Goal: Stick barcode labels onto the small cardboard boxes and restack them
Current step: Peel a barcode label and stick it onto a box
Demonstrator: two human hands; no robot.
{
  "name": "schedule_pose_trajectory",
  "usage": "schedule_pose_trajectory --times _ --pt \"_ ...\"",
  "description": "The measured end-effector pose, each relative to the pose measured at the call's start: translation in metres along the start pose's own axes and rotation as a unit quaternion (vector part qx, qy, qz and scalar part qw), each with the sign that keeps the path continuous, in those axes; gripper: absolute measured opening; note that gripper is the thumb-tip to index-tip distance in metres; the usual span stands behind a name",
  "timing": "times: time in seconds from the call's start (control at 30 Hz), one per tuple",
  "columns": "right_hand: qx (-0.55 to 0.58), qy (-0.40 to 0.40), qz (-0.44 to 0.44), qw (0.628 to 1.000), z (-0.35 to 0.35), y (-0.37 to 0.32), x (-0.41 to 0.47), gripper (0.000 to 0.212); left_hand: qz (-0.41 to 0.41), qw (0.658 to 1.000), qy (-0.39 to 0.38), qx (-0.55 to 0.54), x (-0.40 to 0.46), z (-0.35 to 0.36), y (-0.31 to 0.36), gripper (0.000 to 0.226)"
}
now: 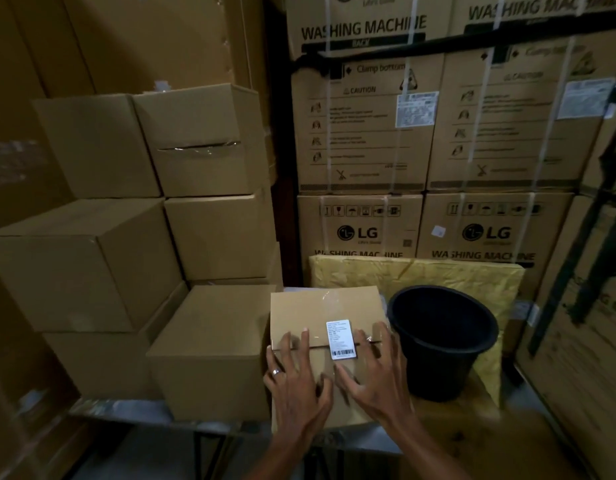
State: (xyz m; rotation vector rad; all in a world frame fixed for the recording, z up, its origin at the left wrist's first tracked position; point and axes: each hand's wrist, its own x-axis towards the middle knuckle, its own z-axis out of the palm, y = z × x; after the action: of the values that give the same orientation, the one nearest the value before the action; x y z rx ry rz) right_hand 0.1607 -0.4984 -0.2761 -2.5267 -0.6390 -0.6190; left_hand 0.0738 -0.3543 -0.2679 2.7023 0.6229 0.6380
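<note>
Sitting tight between stacked boxes and a black bucket: small box, label stuck on top. Left hand and right hand pressing flat, fingers spread, flanking the label.

Head view, close, looking forward and down

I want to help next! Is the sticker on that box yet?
Yes: the white barcode label sits across the small brown cardboard box's top seam. The left hand and right hand lie flat on it. It isn't yet on the plain brown box stack.
</note>
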Motion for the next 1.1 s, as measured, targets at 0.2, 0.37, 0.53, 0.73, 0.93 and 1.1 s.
schedule_pose_trajectory --times 0.2,0.37,0.53,0.73,0.93,1.1 --pt "-0.005 0.019 0.016 1.0 0.005 -0.004 -0.001 0.078 0.074 0.996 0.036 0.029 0.04 -0.011 -0.002 0.085" --pt "-0.005 0.039 0.026 0.999 0.01 -0.009 -0.012 0.079 0.146 0.988 0.005 0.055 0.099 -0.018 -0.006 0.072" --pt "-0.029 0.057 0.001 0.998 0.016 -0.009 -0.019 0.077 0.135 0.989 -0.01 0.053 0.107 -0.008 -0.012 0.068" --pt "0.073 0.117 0.058 0.989 0.02 -0.049 -0.007 0.06 0.147 0.985 0.012 0.084 0.095 -0.004 -0.014 0.062" --pt "0.139 0.124 0.155 0.97 0.007 -0.078 0.009 0.062 0.154 0.984 0.036 0.085 0.086 -0.009 -0.015 0.057" --pt "0.247 0.087 0.232 0.937 -0.007 -0.069 0.021 0.06 0.15 0.985 0.047 0.071 0.072 -0.016 -0.013 0.056"
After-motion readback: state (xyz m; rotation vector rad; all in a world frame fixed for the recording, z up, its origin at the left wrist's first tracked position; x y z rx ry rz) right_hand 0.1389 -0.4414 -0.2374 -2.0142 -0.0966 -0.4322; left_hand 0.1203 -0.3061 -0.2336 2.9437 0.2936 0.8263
